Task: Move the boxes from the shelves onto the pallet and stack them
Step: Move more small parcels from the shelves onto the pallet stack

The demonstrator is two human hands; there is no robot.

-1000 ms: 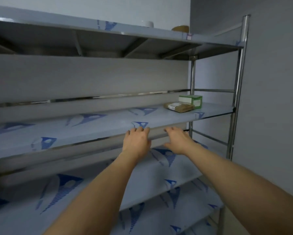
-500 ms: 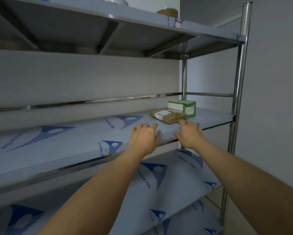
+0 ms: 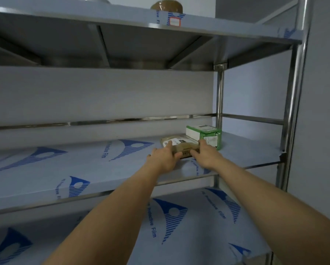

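Right of frame centre, on the middle shelf (image 3: 103, 169), our left hand (image 3: 165, 159) and right hand (image 3: 206, 155) clasp the 2 ends of a flat brown box (image 3: 181, 145). We should lift it level, clear of the green box (image 3: 206, 135) just behind.

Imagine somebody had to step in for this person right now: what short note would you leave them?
Left hand: gripping the left end of the flat brown box.
Right hand: gripping its right end.
The brown box still sits on the middle shelf, close beside the green and white box.
Done: both hands are on the brown box; nothing lifted yet.
Left: carry it to the pallet, which is out of view, then fetch the green and white box and stack.
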